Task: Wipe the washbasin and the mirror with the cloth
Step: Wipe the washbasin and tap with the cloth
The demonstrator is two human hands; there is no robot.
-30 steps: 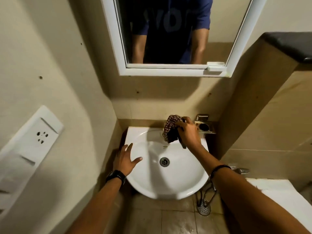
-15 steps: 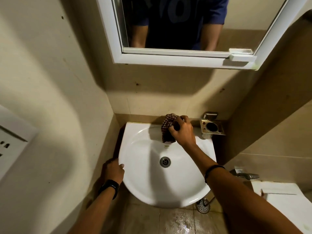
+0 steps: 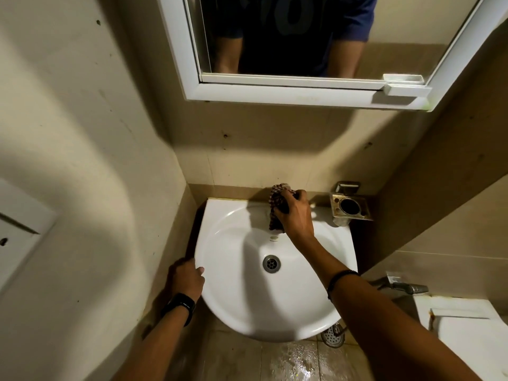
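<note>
At frame centre, the right hand [image 3: 295, 214] clenches the cloth [image 3: 277, 209] against the washbasin [image 3: 233, 298] back rim, the left hand [image 3: 187, 279] gripping the rim; firm overlapping strokes would serve best.

Bathroom: washbasin [image 3: 233, 312], mirror [image 3: 288, 37], wet tiled floor [image 3: 288, 361].

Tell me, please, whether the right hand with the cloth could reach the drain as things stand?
Probably yes: the right hand holds the cloth at the basin's back rim, and bare bowl lies between it and the drain.
</note>
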